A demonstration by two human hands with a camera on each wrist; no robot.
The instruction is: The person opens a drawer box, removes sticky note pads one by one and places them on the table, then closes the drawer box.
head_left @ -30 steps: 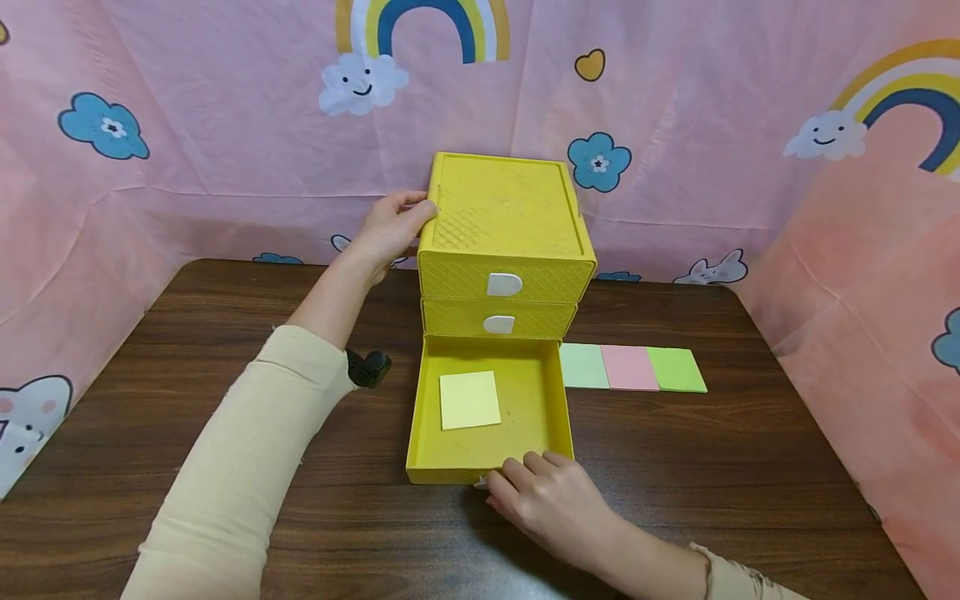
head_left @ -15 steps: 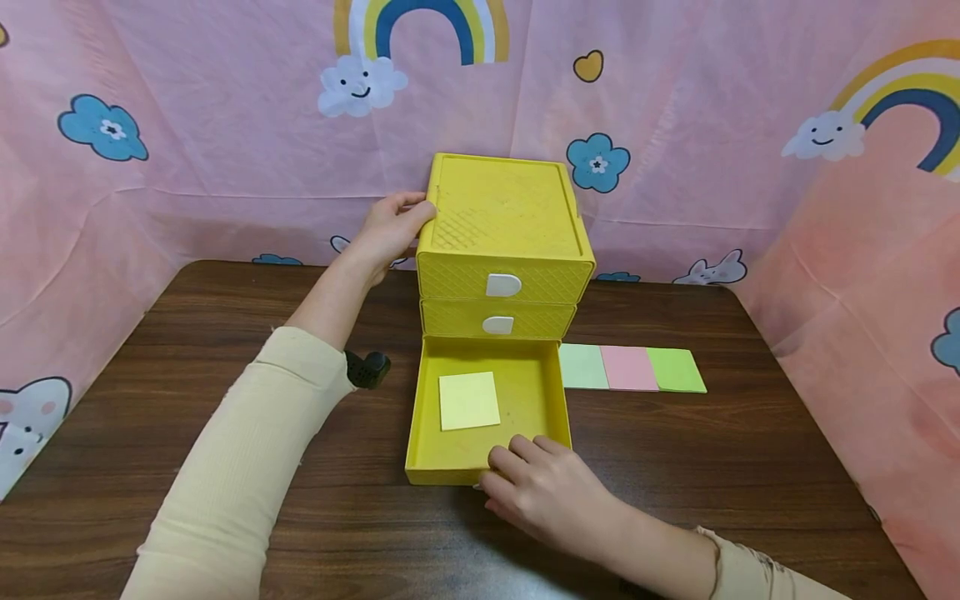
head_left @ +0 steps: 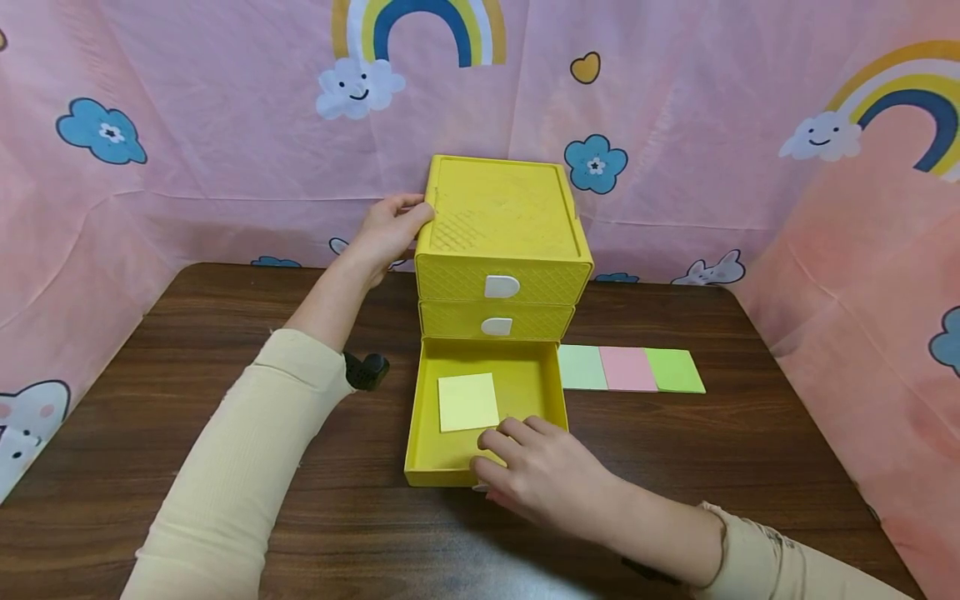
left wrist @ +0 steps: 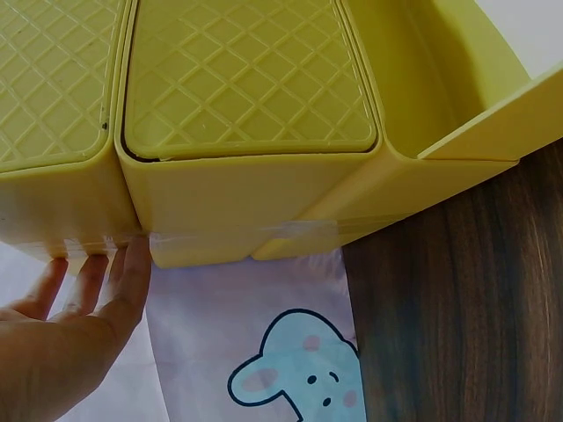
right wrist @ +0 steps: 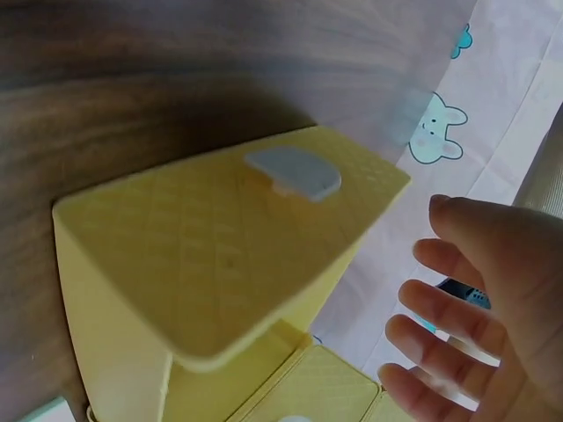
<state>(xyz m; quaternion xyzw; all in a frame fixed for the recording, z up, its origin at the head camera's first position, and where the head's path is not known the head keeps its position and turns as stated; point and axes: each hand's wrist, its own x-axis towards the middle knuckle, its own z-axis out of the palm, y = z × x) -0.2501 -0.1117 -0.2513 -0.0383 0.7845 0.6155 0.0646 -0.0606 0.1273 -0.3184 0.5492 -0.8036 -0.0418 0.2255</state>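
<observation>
A yellow drawer cabinet [head_left: 502, 208] stands on the table with its bottom drawer [head_left: 528, 375] pulled out. Inside that drawer lies a pale yellow sticky note pad [head_left: 468, 402]. My left hand [head_left: 386, 233] rests against the upper left side of the cabinet; the left wrist view shows the fingertips of this hand [left wrist: 88, 325] touching the yellow wall. My right hand [head_left: 543, 479] hovers over the drawer's front right corner, fingers loosely bent. In the right wrist view, the right hand [right wrist: 493, 316] holds nothing and is apart from the drawer's white handle [right wrist: 295, 173].
Right of the drawer, mint [head_left: 582, 367], pink [head_left: 628, 369] and green [head_left: 675, 371] sticky note pads lie in a row on the dark wooden table [head_left: 750, 467]. The two upper drawers are closed, with white handles [head_left: 502, 287]. A pink patterned cloth [head_left: 247, 133] hangs behind.
My right hand has come off the front handle of the drawer and risen up over its front edge. The left hand, drawer and pads stay in place.
</observation>
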